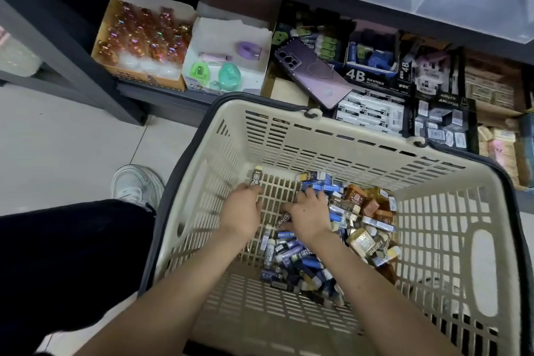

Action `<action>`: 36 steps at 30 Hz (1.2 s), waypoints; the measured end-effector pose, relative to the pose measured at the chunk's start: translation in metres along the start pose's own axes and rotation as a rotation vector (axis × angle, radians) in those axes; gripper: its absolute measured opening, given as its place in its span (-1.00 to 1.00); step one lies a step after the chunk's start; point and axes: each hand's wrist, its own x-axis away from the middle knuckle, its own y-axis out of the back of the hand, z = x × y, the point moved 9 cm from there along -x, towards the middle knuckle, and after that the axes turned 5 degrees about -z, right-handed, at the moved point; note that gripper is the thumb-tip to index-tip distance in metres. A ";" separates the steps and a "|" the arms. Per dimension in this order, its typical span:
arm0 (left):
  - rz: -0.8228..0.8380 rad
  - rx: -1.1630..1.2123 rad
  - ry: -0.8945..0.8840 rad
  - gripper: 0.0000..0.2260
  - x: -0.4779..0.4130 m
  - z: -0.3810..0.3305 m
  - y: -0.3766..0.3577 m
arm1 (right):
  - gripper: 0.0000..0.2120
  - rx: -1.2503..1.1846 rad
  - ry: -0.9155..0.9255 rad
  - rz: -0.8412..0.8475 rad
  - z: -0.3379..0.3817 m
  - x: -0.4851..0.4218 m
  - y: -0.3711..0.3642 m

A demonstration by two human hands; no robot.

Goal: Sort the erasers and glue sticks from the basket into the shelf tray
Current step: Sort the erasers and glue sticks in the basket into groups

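A beige slatted basket [326, 136] stands on the floor in front of a low shelf. Its bottom holds a heap of wrapped erasers [332, 243], blue, black and brown. My left hand [242, 212] is inside the basket and grips a black 2B eraser [255, 178] that sticks up from its fingers. My right hand [307, 215] lies on the heap with its fingers closed around another black eraser [283, 220]. On the shelf behind, trays hold 4B eraser boxes [372, 113] and green-capped glue sticks [323, 45].
A purple phone [312, 72] lies across the shelf trays. A box of orange trinkets [141, 37] and a white box of sharpeners [228, 61] stand at the left. My knee [66, 263] and shoe [135, 185] are left of the basket.
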 end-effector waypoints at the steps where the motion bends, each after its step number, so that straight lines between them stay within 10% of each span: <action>1: 0.031 0.019 0.020 -0.74 -0.002 0.004 -0.010 | -0.57 0.006 0.014 -0.003 -0.001 0.001 -0.001; 11: 0.327 0.225 0.119 -0.73 -0.004 0.012 -0.057 | -0.71 -0.242 0.067 -0.077 -0.019 0.002 0.006; 17: 0.622 0.106 0.051 -0.39 0.020 -0.004 -0.101 | -0.70 -0.255 0.093 -0.055 -0.043 0.030 0.019; 26: 0.540 -0.247 -0.207 -0.21 0.030 -0.011 -0.122 | -0.71 -0.273 -0.045 -0.127 -0.094 0.100 0.020; 36: 0.587 -0.114 -0.276 -0.24 0.044 -0.042 -0.133 | -0.74 -0.441 -0.209 -0.162 -0.118 0.114 0.009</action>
